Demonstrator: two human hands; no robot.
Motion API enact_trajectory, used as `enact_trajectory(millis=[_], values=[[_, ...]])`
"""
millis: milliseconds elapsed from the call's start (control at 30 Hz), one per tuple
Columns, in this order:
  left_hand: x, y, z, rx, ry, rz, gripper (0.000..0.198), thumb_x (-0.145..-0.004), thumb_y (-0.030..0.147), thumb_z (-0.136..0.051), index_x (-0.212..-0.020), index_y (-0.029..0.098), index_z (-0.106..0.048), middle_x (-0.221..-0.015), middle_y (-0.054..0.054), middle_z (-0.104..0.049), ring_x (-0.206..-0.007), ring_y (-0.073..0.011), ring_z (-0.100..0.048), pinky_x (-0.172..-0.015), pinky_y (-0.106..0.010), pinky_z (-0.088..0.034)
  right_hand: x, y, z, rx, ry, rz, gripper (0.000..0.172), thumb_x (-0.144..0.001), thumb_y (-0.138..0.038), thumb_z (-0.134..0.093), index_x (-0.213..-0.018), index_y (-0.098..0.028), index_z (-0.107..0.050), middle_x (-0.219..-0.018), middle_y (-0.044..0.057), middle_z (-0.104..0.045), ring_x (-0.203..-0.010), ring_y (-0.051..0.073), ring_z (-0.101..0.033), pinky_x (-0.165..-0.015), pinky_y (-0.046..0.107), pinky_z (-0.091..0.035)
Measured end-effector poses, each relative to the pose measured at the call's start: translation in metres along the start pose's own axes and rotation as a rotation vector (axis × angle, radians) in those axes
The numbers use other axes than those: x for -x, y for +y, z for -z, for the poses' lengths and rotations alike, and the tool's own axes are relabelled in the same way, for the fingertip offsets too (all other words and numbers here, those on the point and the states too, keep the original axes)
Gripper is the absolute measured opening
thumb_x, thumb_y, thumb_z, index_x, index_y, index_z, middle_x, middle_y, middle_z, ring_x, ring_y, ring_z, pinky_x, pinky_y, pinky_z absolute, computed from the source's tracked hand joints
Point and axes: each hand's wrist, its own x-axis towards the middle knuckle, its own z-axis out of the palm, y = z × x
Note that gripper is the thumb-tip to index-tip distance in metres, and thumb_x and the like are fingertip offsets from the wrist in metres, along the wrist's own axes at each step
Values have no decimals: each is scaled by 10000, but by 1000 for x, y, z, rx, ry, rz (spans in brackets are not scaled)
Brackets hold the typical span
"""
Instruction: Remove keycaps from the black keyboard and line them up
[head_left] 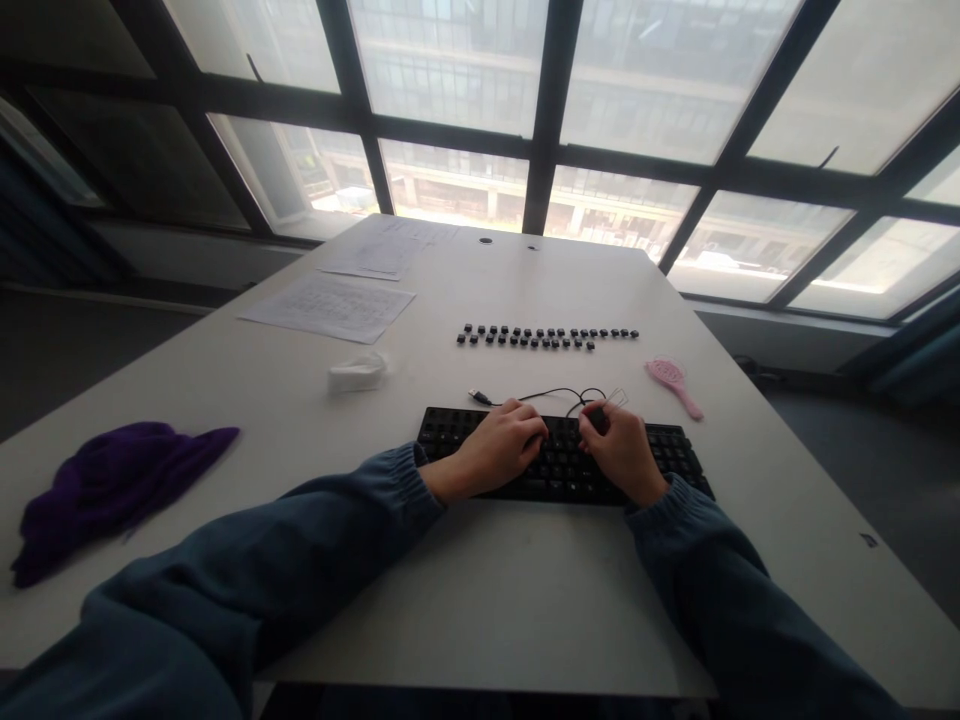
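Note:
A black keyboard [675, 455] lies flat on the white table [480, 600] in front of me. My left hand [499, 450] rests on its left half with the fingers curled down onto the keys. My right hand [622, 450] sits over the middle of the keyboard, fingers pinched on a small dark thing I cannot make out, near a thin wire tool [616, 396]. Two rows of loose black keycaps [544, 337] are lined up farther back. The keyboard's cable and USB plug [480, 397] lie just behind it.
A pink brush [673, 382] lies right of the cable. A crumpled white tissue [358, 372] and printed sheets [330, 305] sit to the left, a purple cloth [112, 485] at the near left. Large windows stand behind the table's far edge.

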Motion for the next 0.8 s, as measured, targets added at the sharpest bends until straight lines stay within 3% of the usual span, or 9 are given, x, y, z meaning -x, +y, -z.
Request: enact_trajectory(millis=[233,333,533,633,800], values=[[-1,3,2,-40,-25,-43,162,-945,166,-526,-1008,194,-672,-1064,-54,-665,-1058,-230,-532,-994,-382,-452,-1,-10,2,277,-21,219,145,-873,-227,-548,-810,-174,-668,-701,46,-691,-651,195,-649,-689,297,-472],[-1,4,2,-51,-24,-43,160,-948,167,-520,-1001,192,-669,-1064,-58,-664,-1058,-231,-533,-992,-383,-452,0,-11,2,267,-34,207,154,-877,-236,-548,-802,-178,-670,-675,37,-680,-616,187,-637,-657,289,-458],[0,4,1,-64,-15,-40,154,-954,175,-519,-996,191,-666,-1070,-54,-662,-1054,-228,-530,-994,-383,-450,-3,-3,7,103,19,1,186,-874,-326,-581,-809,-182,-679,-588,19,-676,-563,193,-652,-627,283,-484],[0,4,1,-67,-15,-38,154,-958,179,-516,-1000,190,-664,-1069,-53,-661,-1055,-229,-530,-997,-385,-448,-4,-1,10,129,32,61,173,-859,-328,-601,-791,-192,-686,-671,24,-709,-631,195,-669,-667,283,-489],[0,6,3,-69,-25,-40,155,-955,174,-510,-993,187,-660,-1067,-62,-659,-1061,-229,-527,-989,-385,-456,0,-6,7,235,-48,142,154,-872,-285,-567,-835,-190,-682,-636,22,-685,-594,195,-651,-665,293,-478]])
